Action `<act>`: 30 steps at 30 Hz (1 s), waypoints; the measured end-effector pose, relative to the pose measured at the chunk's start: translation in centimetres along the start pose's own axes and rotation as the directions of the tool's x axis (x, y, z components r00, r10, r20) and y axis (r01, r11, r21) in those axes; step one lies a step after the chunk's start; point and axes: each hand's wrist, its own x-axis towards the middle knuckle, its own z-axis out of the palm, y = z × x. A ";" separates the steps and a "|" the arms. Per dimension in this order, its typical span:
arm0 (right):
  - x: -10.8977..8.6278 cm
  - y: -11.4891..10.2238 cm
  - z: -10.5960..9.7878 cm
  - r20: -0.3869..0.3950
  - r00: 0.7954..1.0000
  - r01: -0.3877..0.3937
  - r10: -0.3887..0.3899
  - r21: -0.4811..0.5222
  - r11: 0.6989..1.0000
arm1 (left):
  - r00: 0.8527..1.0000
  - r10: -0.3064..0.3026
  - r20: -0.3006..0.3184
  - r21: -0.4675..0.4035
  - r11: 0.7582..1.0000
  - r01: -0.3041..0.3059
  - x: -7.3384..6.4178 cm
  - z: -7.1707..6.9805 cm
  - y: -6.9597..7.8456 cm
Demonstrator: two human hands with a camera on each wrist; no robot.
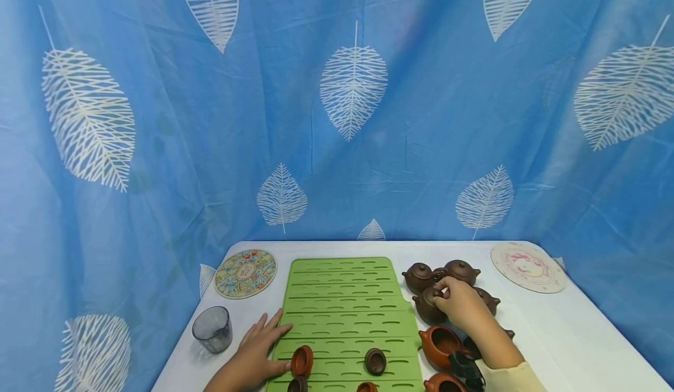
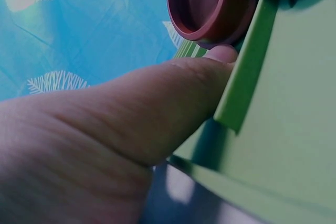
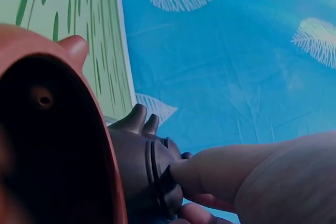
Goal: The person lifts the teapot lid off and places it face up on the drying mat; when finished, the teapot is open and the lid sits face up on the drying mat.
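My right hand [image 1: 466, 304] pinches the knob of the lid on a dark brown teapot [image 1: 426, 310] right of the green mat [image 1: 347, 298]. In the right wrist view the thumb and fingers close around the top of that teapot [image 3: 134, 166], and the lid sits on its body. My left hand [image 1: 258, 348] rests with spread fingers at the mat's left edge. Its thumb [image 2: 178, 87] reaches a reddish-brown teapot lid [image 1: 302, 361], which stands tilted on the mat, its hollow side showing in the left wrist view.
Other dark lidded teapots [image 1: 460, 271] crowd behind the right hand. Lidless reddish teapots [image 1: 439, 348] stand nearer me. A dark lid [image 1: 375, 361] and an orange-brown lid [image 1: 367, 387] lie on the mat. A grey glass [image 1: 213, 329], a patterned disc [image 1: 246, 273] and a pale disc [image 1: 529, 267] flank it.
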 end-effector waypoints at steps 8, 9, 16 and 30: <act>0.3 0.4 0.2 0.006 1.000 -0.005 0.005 0.014 1.000 | 1.000 -0.009 0.004 0.001 1.000 0.009 0.0 0.0 -0.1; 0.3 0.5 0.2 0.003 1.000 -0.001 0.001 0.014 1.000 | 1.000 -0.012 0.004 0.003 1.000 0.012 0.0 0.0 -0.1; 0.2 0.5 0.2 -0.003 1.000 0.009 -0.009 0.024 1.000 | 0.999 -0.034 0.030 -0.004 0.999 0.035 0.2 -0.1 0.0; 0.2 1.4 -0.7 -0.013 1.000 -0.013 0.015 0.167 0.986 | 1.000 -0.001 0.005 -0.020 1.000 0.001 0.1 -0.2 0.1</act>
